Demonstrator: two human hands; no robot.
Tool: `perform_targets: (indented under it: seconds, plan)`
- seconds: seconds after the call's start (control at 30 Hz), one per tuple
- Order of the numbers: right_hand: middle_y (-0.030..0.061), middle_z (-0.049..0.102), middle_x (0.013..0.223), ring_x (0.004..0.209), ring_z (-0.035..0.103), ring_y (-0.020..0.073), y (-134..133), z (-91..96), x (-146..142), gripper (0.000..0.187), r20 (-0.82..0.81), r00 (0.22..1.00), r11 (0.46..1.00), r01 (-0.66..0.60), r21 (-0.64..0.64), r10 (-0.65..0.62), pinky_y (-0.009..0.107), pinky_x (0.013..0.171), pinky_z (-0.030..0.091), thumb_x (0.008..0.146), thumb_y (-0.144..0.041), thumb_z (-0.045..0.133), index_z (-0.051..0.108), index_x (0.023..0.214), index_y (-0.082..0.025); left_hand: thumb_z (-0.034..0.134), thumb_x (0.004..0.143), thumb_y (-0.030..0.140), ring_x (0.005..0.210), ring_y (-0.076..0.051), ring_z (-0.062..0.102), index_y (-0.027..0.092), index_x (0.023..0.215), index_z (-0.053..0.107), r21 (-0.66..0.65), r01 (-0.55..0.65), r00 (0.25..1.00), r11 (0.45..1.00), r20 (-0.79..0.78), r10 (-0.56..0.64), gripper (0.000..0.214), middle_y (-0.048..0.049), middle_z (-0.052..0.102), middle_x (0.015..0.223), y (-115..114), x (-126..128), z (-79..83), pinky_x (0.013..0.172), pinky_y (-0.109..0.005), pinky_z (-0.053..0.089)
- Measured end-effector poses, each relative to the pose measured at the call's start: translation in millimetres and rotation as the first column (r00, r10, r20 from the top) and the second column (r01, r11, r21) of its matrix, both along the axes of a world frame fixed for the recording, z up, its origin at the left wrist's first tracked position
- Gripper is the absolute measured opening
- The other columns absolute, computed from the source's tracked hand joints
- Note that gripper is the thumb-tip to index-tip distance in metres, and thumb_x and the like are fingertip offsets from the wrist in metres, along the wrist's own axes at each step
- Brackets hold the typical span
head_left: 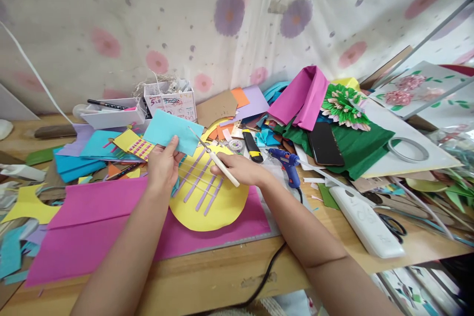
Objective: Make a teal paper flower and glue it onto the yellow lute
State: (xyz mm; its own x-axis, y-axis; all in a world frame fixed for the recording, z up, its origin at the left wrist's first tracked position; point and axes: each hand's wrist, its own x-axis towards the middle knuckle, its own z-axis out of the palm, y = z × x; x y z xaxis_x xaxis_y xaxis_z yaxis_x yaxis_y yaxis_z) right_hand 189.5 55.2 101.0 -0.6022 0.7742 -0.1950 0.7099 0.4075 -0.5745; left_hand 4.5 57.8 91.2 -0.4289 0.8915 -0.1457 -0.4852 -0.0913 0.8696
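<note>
My left hand (165, 165) pinches a light blue sheet of paper (166, 128) between thumb and fingers, above the table. In my right hand (240, 169) are scissors (225, 168) with a long white handle, their thin metal blades close to the sheet's right edge. Whether the blades touch the paper is hard to tell. Below both hands lies a round yellow paper disc (211, 219) with several lilac strips crossing it. A yellow paper piece with pink woven squares (135, 144) lies just left of my left hand. Magenta paper (92, 227) spreads beneath the disc.
Behind the disc lie a yellow-black cutter (252, 145) and a blue glue gun (287, 163) with its black cord running forward. A black phone (326, 144) rests on green paper. Right are a white power strip (365, 219) and black scissors (393, 227). White boxes (171, 102) stand behind.
</note>
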Motion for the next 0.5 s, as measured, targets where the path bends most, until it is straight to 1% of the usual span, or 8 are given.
perform_targets:
  seconds: [0.2,0.4,0.5]
  plan:
    - [0.0050,0.060,0.088,0.082,0.055,0.0184,-0.1,-2.3,-2.3,0.038,-0.029,0.999,1.000,0.014,-0.012,-0.014,0.029,0.073,0.039,0.087,-0.055,0.035,0.048,0.086,-0.019,0.064,0.075,0.012,0.070,-0.010,0.067,0.015,0.082,0.065,-0.009,-0.015,1.000,1.000,-0.002,0.015,0.008,-0.0018,0.071,0.079,0.1,0.4,-1.7,0.073,-0.021,0.055]
    - [0.0044,0.060,0.089,0.082,0.055,0.0181,1.0,-5.8,-4.1,0.040,-0.061,0.998,0.999,0.021,-0.028,-0.023,0.029,0.073,0.039,0.087,-0.057,0.035,0.049,0.087,-0.020,0.064,0.074,0.012,0.071,-0.010,0.067,0.015,0.082,0.064,-0.024,-0.009,1.000,1.000,-0.013,0.008,0.008,-0.0017,0.071,0.077,1.2,0.8,-2.6,0.074,-0.021,0.054]
    - [0.0044,0.060,0.089,0.081,0.054,0.0176,1.2,-6.2,-4.5,0.038,-0.073,0.997,0.999,0.022,-0.030,-0.024,0.029,0.073,0.039,0.087,-0.055,0.036,0.049,0.086,-0.019,0.064,0.074,0.013,0.071,-0.010,0.067,0.014,0.082,0.064,-0.022,0.001,1.000,1.000,-0.018,-0.001,0.008,-0.0025,0.071,0.078,1.2,0.7,-2.3,0.074,-0.020,0.055]
